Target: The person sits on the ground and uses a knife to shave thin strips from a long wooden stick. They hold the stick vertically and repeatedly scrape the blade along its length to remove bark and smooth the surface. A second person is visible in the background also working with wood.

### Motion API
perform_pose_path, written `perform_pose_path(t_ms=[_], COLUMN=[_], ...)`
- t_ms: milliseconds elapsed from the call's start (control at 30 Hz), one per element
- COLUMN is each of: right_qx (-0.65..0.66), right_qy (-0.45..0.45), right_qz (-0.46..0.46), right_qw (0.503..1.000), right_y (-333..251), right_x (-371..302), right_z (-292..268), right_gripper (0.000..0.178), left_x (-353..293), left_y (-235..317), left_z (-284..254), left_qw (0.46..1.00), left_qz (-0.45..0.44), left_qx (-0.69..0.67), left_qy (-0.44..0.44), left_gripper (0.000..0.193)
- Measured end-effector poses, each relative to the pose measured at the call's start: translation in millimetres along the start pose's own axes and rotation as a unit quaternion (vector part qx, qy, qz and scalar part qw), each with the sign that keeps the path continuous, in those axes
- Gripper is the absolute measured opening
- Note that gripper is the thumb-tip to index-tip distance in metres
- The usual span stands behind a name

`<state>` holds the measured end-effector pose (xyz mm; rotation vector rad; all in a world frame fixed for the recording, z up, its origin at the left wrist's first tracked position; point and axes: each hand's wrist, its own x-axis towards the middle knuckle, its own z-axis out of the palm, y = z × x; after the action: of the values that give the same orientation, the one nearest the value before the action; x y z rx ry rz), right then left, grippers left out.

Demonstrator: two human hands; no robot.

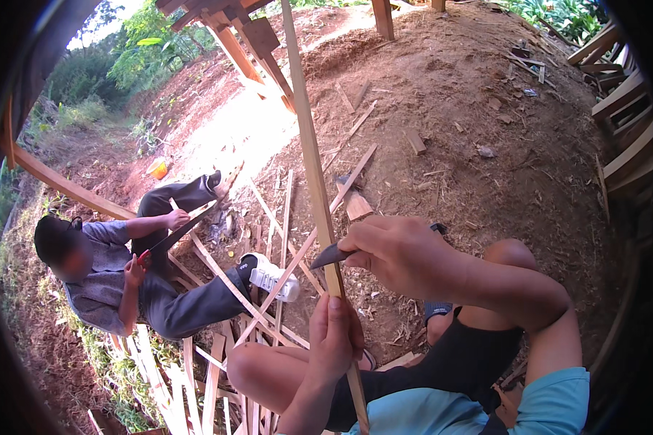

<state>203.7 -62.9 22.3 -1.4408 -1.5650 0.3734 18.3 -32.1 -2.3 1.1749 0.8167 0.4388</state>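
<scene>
- We find the left hand [334, 330] closed around a stick [308, 138], thumb laid along its face.
- We find the right hand [399, 254] closed on a knife [329, 255]; its fingers hide the handle from us.
- The blade lies across the stick just above the left hand; we cannot tell whether it bites into the wood.
- The stick stands tilted, running from the wearer's lap up past the top edge of the view.
- We note loose strips [287, 217] on the soil [471, 188], crossing one another beyond the wearer's knee.
- To the left we observe a seated co-worker [109, 243] in a dark cap, one hand on the red handle of a long blade [170, 240].
- We record a yellow-orange container [157, 168] behind the co-worker, and stacked timber [631, 156] at far right.
</scene>
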Motion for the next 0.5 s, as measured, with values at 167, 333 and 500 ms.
perform_pose_path(t_ms=[167, 333, 500], right_qx=[-0.050, -0.028, -0.049], right_qy=[0.050, 0.051, 0.061], right_qz=[-0.017, 0.006, -0.010], right_qw=[0.997, 0.998, 0.997], right_y=[17, 21, 21], right_x=[14, 19, 20], right_z=[-12, -10, -6], right_gripper=[0.013, 0.013, 0.012], left_x=[0, 1, -2], left_y=[-2, -3, -2], left_z=[5, 4, 3], left_qw=[0.999, 0.999, 0.999], left_qz=[0.004, -0.008, -0.003], left_qx=[0.041, 0.045, 0.032], left_qy=[-0.007, 0.004, -0.002], left_gripper=[0.034, 0.034, 0.035])
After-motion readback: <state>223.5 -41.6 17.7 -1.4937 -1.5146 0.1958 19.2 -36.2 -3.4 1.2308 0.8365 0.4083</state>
